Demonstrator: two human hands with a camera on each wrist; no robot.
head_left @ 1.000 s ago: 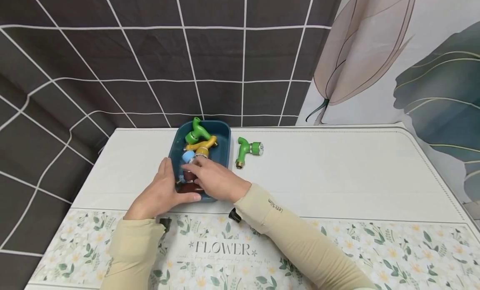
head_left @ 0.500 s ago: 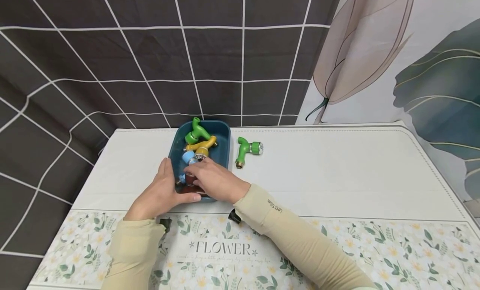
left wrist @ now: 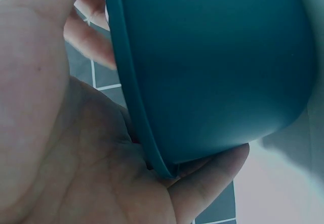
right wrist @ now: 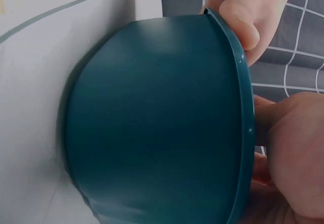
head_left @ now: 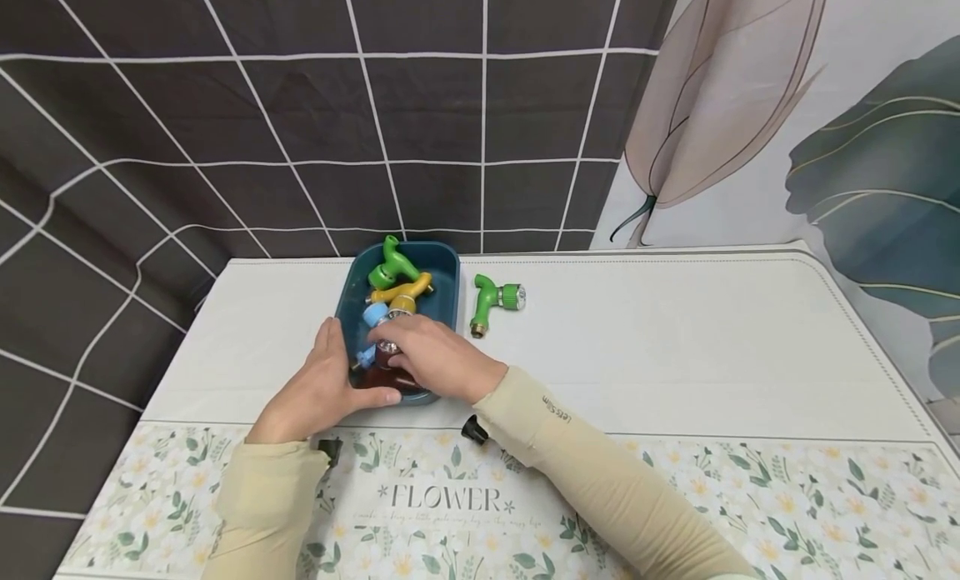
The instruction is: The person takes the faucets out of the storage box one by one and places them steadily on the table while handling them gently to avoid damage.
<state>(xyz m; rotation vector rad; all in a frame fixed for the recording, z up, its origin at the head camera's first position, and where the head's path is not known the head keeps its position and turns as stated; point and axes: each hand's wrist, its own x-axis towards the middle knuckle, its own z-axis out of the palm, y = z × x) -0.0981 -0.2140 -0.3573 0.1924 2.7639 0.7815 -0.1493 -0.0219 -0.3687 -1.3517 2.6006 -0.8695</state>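
A dark teal plastic bin stands on the table with several water taps inside. My left hand holds its near left corner, fingers along the outer wall and thumb across the near rim. In the right wrist view, the left thumb lies over the rim. My right hand reaches inside and grips a dark brown tap by its knob end; the fingers partly hide it. Beside it lies a blue tap. Farther back are a yellow tap and a green tap.
Another green tap lies on the white tabletop, right of the bin. A floral cloth strip printed FLOWER runs along the front. A dark grid-patterned sheet hangs behind.
My right hand has shifted slightly up and to the right with the brown tap, whose clear knob now shows between the fingers. The left hand stays at the bin corner.
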